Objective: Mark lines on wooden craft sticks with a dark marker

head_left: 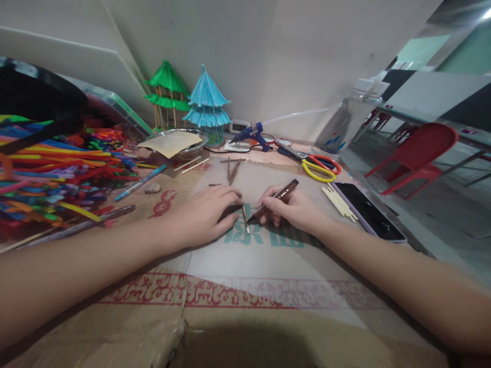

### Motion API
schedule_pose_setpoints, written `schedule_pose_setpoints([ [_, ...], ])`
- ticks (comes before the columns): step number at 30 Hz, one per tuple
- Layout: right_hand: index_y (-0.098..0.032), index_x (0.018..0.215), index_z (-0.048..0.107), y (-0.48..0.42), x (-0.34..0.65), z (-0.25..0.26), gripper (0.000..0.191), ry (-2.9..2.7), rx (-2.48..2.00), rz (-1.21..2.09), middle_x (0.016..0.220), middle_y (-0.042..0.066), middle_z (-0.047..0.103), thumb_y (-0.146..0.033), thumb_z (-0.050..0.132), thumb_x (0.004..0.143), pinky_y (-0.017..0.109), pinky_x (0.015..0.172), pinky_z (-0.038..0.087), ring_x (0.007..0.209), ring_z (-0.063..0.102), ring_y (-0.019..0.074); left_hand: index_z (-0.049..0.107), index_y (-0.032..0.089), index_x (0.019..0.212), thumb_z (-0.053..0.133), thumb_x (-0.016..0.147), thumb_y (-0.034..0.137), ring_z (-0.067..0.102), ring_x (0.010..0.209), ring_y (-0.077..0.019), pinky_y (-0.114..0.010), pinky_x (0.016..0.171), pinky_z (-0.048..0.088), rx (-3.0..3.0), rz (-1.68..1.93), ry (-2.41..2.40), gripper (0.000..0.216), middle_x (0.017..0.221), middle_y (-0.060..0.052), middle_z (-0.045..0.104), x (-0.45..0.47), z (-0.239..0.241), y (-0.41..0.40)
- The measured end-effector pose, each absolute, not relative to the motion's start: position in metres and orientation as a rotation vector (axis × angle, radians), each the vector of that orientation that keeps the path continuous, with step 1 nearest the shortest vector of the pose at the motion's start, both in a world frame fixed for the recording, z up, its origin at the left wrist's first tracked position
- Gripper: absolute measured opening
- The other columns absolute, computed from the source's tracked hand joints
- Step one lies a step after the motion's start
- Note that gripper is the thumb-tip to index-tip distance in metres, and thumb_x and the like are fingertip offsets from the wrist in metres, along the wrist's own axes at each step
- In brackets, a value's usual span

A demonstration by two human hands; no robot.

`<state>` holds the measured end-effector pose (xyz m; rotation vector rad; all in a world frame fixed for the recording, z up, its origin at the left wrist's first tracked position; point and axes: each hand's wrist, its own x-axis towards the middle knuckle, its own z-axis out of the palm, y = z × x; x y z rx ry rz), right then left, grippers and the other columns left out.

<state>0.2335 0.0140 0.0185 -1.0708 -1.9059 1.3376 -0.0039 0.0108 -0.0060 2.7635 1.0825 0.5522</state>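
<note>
My left hand [207, 212] lies knuckles-up on the cardboard sheet [238, 266], fingers curled and pinching a small wooden stick [245, 219] against it. My right hand [293, 207] grips a brown marker [274, 199] like a pen, its tip touching the stick. A few dark brown sticks [232, 169] lie just beyond the hands. Pale uncoloured sticks [337, 202] lie to the right of my right hand.
A heap of coloured pipe cleaners [49, 168] fills the left. At the back stand a green pagoda model [166, 94], a blue pagoda model [207, 105], a metal bowl [174, 145], a blue glue gun [251, 135] and scissors [320, 166]. A phone [368, 209] lies right; red chair [418, 153] beyond.
</note>
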Motion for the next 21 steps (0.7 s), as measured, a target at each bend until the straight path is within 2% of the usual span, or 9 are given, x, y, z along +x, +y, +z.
schedule_pose_setpoints([
  [10,-0.017,0.084,0.062,0.0149,0.2359,0.0153,0.019,-1.934,-1.041,1.341,0.065,0.002,0.071,-0.035,0.058,0.089,0.020,0.045,0.044,0.046,0.053,0.0081,0.061,0.019,0.120,0.045,0.098,0.033,0.056,0.122,-0.0270,-0.046,0.105,0.045,2.773,0.543,1.063,0.031,0.128,-0.010,0.062,-0.0037,-0.0046,0.0109],
  [21,-0.018,0.082,0.062,0.0135,0.2350,0.0179,0.023,-1.923,-1.080,1.320,0.065,0.002,0.069,-0.040,0.060,0.088,0.022,0.046,0.044,0.047,0.054,0.0090,0.058,0.019,0.120,0.047,0.096,0.033,0.056,0.122,-0.0267,-0.046,0.106,0.044,2.744,0.574,1.078,0.030,0.127,-0.010,0.062,-0.0036,-0.0055,0.0103],
])
